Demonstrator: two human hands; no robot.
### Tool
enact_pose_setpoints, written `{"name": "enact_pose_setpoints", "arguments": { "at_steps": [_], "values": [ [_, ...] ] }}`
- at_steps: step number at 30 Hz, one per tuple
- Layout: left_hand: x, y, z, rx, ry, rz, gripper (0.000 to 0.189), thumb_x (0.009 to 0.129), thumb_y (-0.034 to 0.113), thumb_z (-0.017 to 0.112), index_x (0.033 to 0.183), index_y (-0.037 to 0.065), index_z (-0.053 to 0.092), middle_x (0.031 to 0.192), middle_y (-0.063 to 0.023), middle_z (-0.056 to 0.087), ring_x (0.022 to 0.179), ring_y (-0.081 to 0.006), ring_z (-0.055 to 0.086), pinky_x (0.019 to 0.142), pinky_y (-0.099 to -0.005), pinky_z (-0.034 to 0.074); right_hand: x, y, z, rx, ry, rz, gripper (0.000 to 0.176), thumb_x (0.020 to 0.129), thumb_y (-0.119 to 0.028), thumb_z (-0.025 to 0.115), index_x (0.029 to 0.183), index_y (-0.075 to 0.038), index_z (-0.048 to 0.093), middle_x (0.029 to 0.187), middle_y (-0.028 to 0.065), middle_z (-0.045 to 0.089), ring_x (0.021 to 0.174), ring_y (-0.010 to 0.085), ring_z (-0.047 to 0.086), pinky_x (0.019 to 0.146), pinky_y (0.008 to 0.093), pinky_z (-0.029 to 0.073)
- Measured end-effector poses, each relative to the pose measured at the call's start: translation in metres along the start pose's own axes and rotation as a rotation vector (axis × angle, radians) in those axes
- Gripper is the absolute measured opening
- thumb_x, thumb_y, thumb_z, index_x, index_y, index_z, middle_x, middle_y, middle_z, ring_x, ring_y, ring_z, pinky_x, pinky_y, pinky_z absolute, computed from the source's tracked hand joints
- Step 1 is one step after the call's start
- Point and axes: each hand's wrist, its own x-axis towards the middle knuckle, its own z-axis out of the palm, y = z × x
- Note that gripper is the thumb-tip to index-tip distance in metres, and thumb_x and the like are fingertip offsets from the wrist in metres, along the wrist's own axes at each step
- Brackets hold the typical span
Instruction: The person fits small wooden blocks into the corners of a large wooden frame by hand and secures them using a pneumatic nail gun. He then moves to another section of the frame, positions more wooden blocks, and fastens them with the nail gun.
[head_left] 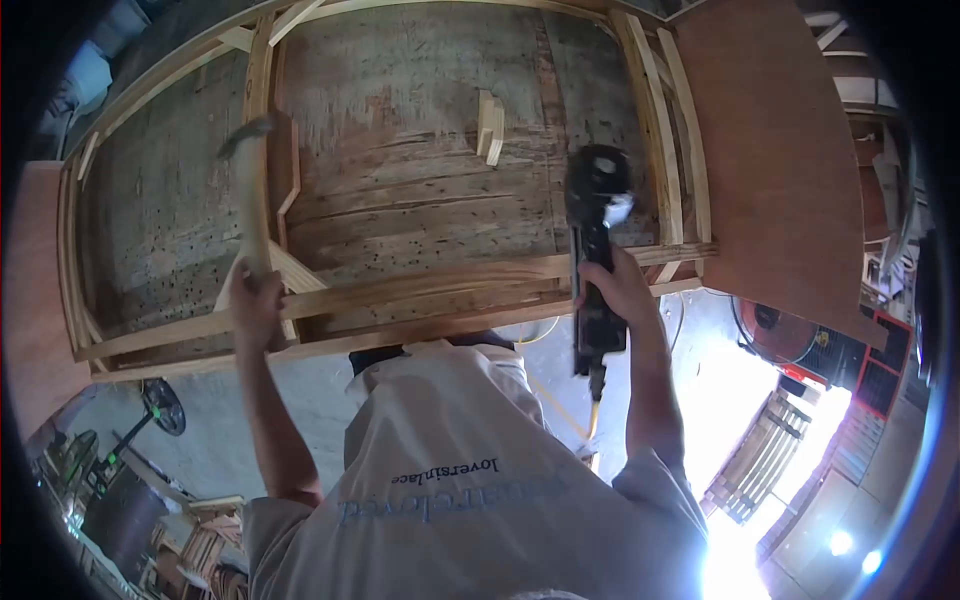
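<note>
My left hand (257,308) is wrapped round the wooden handle of a hammer (249,195), whose dark head points away from me; the hammer looks slightly blurred. In my right hand (622,287) is a black nail gun (597,232), gripped at its body, with a yellow air hose (594,422) hanging from its lower end. Both tools are held above the near rail of a wooden frame (430,285). A lengthwise divider and angled corner pieces belong to this frame. Inside it, a few small wood blocks (490,128) lie together.
The frame rests on a worn wooden tabletop (400,130). Brown panels stand at its right (775,150) and left (42,270) ends. A slatted wooden pallet (757,455) is on the floor at lower right, near red-and-black equipment. Wheeled gear (160,408) and wood scraps (200,550) are at lower left.
</note>
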Motion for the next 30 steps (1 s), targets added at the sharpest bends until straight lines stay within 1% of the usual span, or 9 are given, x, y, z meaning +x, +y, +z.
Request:
{"name": "enact_pose_setpoints", "arguments": {
  "at_steps": [4,7,10,13,18,21,25,27,30],
  "values": [
    [-0.023,-0.007,0.075,0.193,-0.081,0.099,0.046,0.082,0.024,0.069,0.115,-0.002,0.052,0.077,-0.017,0.062,0.064,-0.0259,0.064,0.059,-0.0363,0.049,0.064,0.019,-0.05,-0.588,-0.027,-0.159,0.035,0.076,-0.02,0.068,0.099,0.002,0.055,0.077,0.0158,0.064,0.065,0.0246,0.066,0.06,0.0369,0.052],
    [-0.023,-0.018,0.108,0.362,-0.194,0.085,0.054,0.078,0.027,0.071,0.12,-0.001,0.05,0.105,-0.0263,0.061,0.1,-0.0426,0.059,0.083,-0.0462,0.047,0.104,0.021,-0.065,-0.912,-0.004,-0.197,0.04,0.073,-0.022,0.07,0.104,0.0,0.059,0.09,0.0181,0.066,0.082,0.0297,0.066,0.071,0.0388,0.053],
    [-0.024,-0.03,0.122,0.755,-0.016,0.29,0.051,0.08,0.028,0.067,0.12,0.0,0.053,0.102,-0.0214,0.062,0.093,-0.0338,0.063,0.08,-0.0449,0.05,0.132,0.029,-0.068,-1.211,0.037,-0.112,0.038,0.072,-0.02,0.067,0.105,-0.001,0.064,0.104,0.0211,0.067,0.1,0.0331,0.065,0.082,0.0417,0.054],
    [-0.019,-0.028,0.112,0.974,-0.141,0.268,0.051,0.079,0.031,0.068,0.117,0.001,0.055,0.119,-0.0219,0.057,0.114,-0.0382,0.052,0.086,-0.048,0.048,0.153,0.065,-0.067,-1.26,0.108,-0.203,0.029,0.075,-0.019,0.065,0.099,-0.003,0.067,0.098,0.0182,0.069,0.094,0.0312,0.068,0.077,0.043,0.055],
    [-0.029,-0.021,0.103,0.83,-0.218,0.255,0.052,0.082,0.04,0.066,0.113,0.0,0.054,0.107,-0.024,0.062,0.101,-0.0444,0.058,0.085,-0.0512,0.046,0.117,0.081,-0.044,-1.148,0.362,-0.296,0.017,0.075,-0.019,0.064,0.083,-0.006,0.07,0.082,0.0141,0.07,0.077,0.0271,0.069,0.061,0.042,0.053],
    [-0.026,-0.008,0.11,1.052,-0.274,0.219,0.074,0.084,0.054,0.057,0.131,-0.002,0.045,0.116,-0.0285,0.058,0.11,-0.0464,0.054,0.092,-0.0514,0.044,0.078,0.082,-0.005,-1.053,0.462,-0.581,0.027,0.073,-0.024,0.063,0.091,-0.004,0.069,0.096,0.0218,0.066,0.103,0.0324,0.062,0.089,0.0473,0.047],
    [0.0,-0.051,0.123,0.851,-0.224,0.351,0.08,0.088,0.057,0.052,0.136,-0.006,0.04,0.125,-0.0301,0.054,0.118,-0.0447,0.05,0.097,-0.0481,0.04,0.071,0.122,0.049,-0.833,0.31,-0.557,0.022,0.072,-0.023,0.064,0.088,-0.01,0.069,0.106,0.0141,0.065,0.108,0.0287,0.058,0.093,0.0457,0.041],
    [-0.02,-0.025,0.12,0.699,-0.297,0.329,0.079,0.088,0.057,0.051,0.133,-0.007,0.043,0.124,-0.031,0.054,0.118,-0.0447,0.05,0.096,-0.0478,0.04,0.063,0.136,0.059,-1.303,0.195,-0.562,0.022,0.073,-0.027,0.063,0.088,-0.012,0.068,0.109,0.0109,0.064,0.106,0.0273,0.058,0.094,0.0487,0.04],
    [-0.012,-0.037,0.12,0.528,-0.344,0.343,0.074,0.088,0.055,0.051,0.126,-0.009,0.048,0.121,-0.0325,0.055,0.117,-0.0455,0.05,0.095,-0.0475,0.041,0.072,0.162,0.076,-1.036,0.648,-0.805,0.023,0.075,-0.029,0.061,0.088,-0.012,0.068,0.104,0.0086,0.064,0.105,0.0271,0.055,0.097,0.0475,0.038]
  ]
}}
